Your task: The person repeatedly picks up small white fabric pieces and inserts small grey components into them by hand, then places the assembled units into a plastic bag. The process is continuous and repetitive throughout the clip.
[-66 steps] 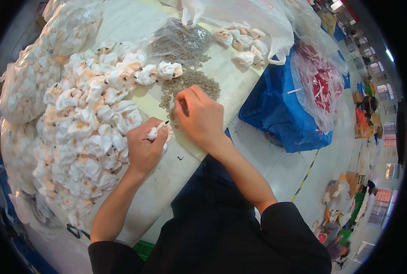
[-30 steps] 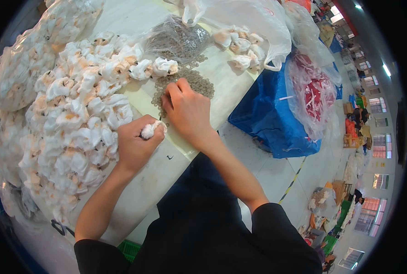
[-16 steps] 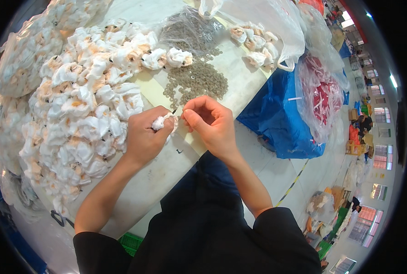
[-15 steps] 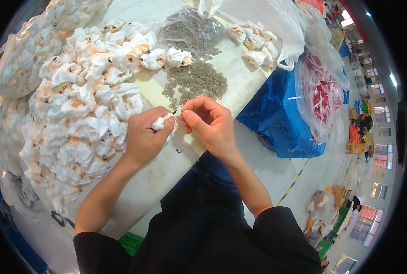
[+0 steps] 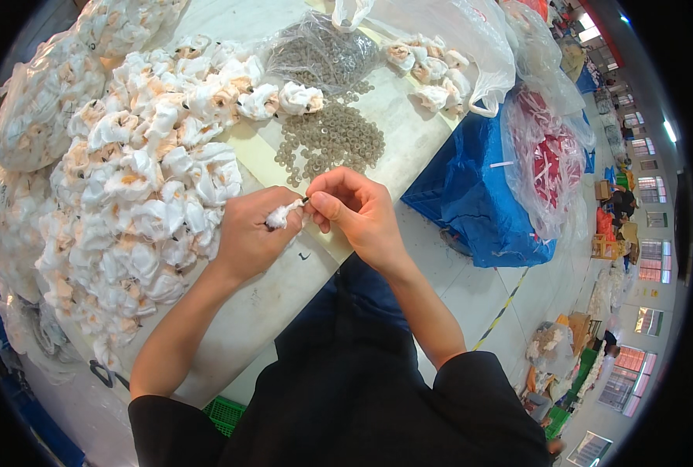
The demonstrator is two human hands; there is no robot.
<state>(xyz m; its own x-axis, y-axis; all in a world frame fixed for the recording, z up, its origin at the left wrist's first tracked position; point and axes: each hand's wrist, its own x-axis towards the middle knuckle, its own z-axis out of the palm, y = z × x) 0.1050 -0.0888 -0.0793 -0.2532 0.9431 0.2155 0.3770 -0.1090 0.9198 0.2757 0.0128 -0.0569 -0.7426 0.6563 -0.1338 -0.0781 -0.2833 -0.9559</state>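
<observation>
My left hand (image 5: 251,237) is closed around a white fabric flower (image 5: 282,215), with a short dark stem tip poking out toward the right. Thumb and forefinger of my right hand (image 5: 359,216) pinch together right at that tip; whatever sits between them is too small to make out. Just beyond my hands, small grey-brown rings (image 5: 335,138) lie spread in a loose heap. To the left rises a large pile of white and cream fabric flowers (image 5: 156,183).
A clear bag of rings (image 5: 319,50) lies behind the heap. Several flowers (image 5: 432,70) sit at the far right beside a clear plastic bag (image 5: 471,39). Past the table edge stands a blue-covered container (image 5: 471,194) with wrapped red material (image 5: 552,156). Scissor handles (image 5: 107,375) show lower left.
My right fingertips have closed in on the dark stem tip, which stood free before. My left hand has turned slightly, and the flower has shifted a little rightward with it.
</observation>
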